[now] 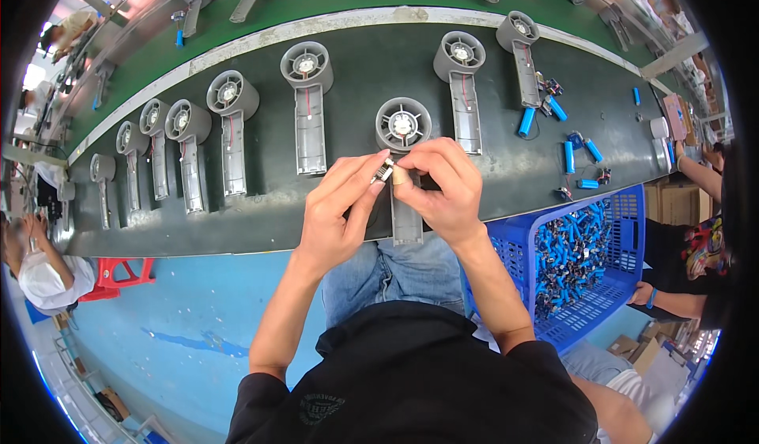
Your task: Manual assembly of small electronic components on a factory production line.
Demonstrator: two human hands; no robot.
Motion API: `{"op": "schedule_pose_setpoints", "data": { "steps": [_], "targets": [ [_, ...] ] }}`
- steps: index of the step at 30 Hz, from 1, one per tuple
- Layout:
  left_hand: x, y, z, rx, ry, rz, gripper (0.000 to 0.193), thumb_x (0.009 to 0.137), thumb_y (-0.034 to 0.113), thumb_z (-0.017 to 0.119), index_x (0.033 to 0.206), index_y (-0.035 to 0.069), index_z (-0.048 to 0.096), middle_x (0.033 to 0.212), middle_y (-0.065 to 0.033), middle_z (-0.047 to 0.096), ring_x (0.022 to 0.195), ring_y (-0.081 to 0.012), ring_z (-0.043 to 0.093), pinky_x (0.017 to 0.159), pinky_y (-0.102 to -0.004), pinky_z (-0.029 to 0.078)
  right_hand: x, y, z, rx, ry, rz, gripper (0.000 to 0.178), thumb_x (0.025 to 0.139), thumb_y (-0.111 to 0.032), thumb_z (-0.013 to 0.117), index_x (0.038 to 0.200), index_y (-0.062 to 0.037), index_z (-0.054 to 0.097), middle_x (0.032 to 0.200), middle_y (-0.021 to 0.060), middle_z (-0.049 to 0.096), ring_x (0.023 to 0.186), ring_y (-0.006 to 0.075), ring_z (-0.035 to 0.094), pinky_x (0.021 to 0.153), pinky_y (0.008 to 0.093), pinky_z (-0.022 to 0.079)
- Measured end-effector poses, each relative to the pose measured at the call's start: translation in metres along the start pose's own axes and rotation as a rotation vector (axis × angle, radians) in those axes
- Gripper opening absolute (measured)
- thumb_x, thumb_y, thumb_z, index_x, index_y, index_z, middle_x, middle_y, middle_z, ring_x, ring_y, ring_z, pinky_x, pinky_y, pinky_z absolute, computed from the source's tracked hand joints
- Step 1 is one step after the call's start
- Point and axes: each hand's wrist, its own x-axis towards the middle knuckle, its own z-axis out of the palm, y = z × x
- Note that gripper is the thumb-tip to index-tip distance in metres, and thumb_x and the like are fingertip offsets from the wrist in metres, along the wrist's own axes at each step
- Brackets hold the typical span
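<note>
Small circuit board is pinched by the left hand, between the thumb and a finger, up over the near part of the table. The right hand bends its fingers in close on the board's right side. What those fingers grip is hidden, so one cannot tell if they have hold of the board or a wire. To do this bit well, it would likely help to hold the board by its edges, keep the left hand still, and let the right one make small, soft moves. Pulling hard could hurt thin wires.

Just past the hands is a grey fan. Its round head looks hard and smooth, like plastic, with spokes going out from a pale middle. Its long, flat handle comes back between the wrists to the table's near edge.

Farther out, more grey fans lie to the left and the right. Many have handles open like a trough, with a thin red wire inside. On the right lie shiny blue tubes, round and smooth, some with little boards. Near and right, a blue basket with holes in its walls holds a big heap of blue tubes.
</note>
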Motion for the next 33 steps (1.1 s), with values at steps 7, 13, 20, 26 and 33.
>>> {"op": "schedule_pose_setpoints", "data": {
  "steps": [7, 13, 20, 26, 33],
  "targets": [
    [-0.003, -0.001, -0.002, -0.100, -0.036, -0.064, 0.036, 0.085, -0.010, 0.060, 0.121, -0.005, 0.063, 0.106, -0.0174, 0.067, 0.090, -0.0298, 0.062, 0.079, -0.0339, 0.050, -0.002, 0.002, 0.004, 0.021, -0.011, -0.057, 0.020, 0.067, 0.005, 0.077, 0.082, -0.0013, 0.066, 0.083, 0.0080, 0.063, 0.070, 0.0218, 0.061, 0.058, 0.0310, 0.049],
    [0.001, -0.005, -0.007, -0.163, -0.101, -0.110, 0.030, 0.094, -0.002, 0.054, 0.122, -0.004, 0.064, 0.104, -0.0137, 0.065, 0.078, -0.0151, 0.057, 0.067, -0.0262, 0.047, 0.000, 0.006, 0.003, 0.010, -0.008, -0.103, 0.021, 0.067, 0.006, 0.077, 0.084, -0.0015, 0.066, 0.083, 0.0078, 0.064, 0.070, 0.0220, 0.061, 0.059, 0.0312, 0.049],
    [0.006, -0.004, -0.007, -0.152, -0.070, -0.129, 0.034, 0.089, -0.007, 0.058, 0.123, -0.003, 0.063, 0.105, -0.0166, 0.067, 0.090, -0.0268, 0.063, 0.080, -0.0316, 0.050, 0.006, -0.002, -0.006, -0.064, -0.025, -0.074, 0.023, 0.070, 0.002, 0.080, 0.088, -0.0029, 0.068, 0.082, 0.0070, 0.063, 0.069, 0.0202, 0.061, 0.057, 0.0302, 0.047],
    [-0.003, 0.000, 0.000, -0.365, -0.025, -0.302, 0.029, 0.099, 0.001, 0.049, 0.126, -0.002, 0.060, 0.106, -0.0109, 0.061, 0.085, -0.0153, 0.064, 0.077, -0.0279, 0.051, -0.029, -0.055, -0.026, -0.146, -0.242, 0.630, 0.021, 0.084, -0.010, 0.076, 0.100, -0.0017, 0.066, 0.065, -0.0008, 0.054, 0.053, 0.0050, 0.043, 0.047, 0.0228, 0.031],
    [0.068, 0.023, -0.027, -0.692, 0.149, -0.449, 0.031, 0.104, 0.020, 0.045, 0.123, 0.001, 0.059, 0.097, -0.0083, 0.063, 0.055, -0.0080, 0.056, 0.052, -0.0216, 0.044, 0.064, -0.053, -0.029, 0.043, -0.328, 0.782, 0.012, 0.095, -0.011, 0.063, 0.090, -0.0008, 0.067, 0.067, -0.0064, 0.055, 0.058, -0.0001, 0.039, 0.050, 0.0201, 0.028]
  ]
}}
